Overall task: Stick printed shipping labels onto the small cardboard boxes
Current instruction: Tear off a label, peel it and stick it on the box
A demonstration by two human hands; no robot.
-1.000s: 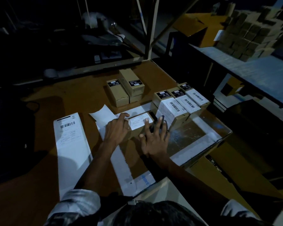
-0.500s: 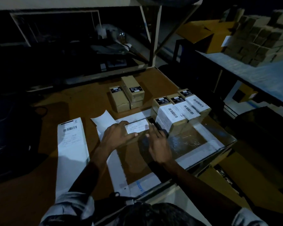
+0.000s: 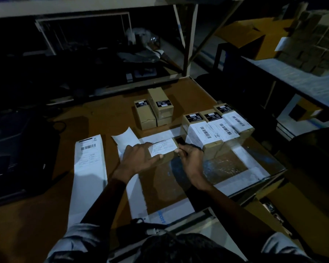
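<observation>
A small cardboard box (image 3: 166,158) with a white shipping label (image 3: 163,148) on its top sits between my hands at the table's middle. My left hand (image 3: 139,160) holds its left end, fingers on top and thumb along the near edge of the label. My right hand (image 3: 190,158) grips its right end, thumb by the label's corner. Three labelled boxes (image 3: 203,134) stand in a row just right of it. Plain boxes with only black stickers (image 3: 154,112) stand behind. A strip of printed labels (image 3: 88,158) lies to the left.
A peeled backing sheet (image 3: 125,138) lies behind my left hand. A flat panel edged in white tape (image 3: 234,179) covers the table's right part. A dark machine (image 3: 17,154) sits at far left. Many stacked boxes (image 3: 315,44) fill a shelf at the upper right.
My hands went from lying flat on the label and box to holding the box by its ends. The view has tilted up slightly.
</observation>
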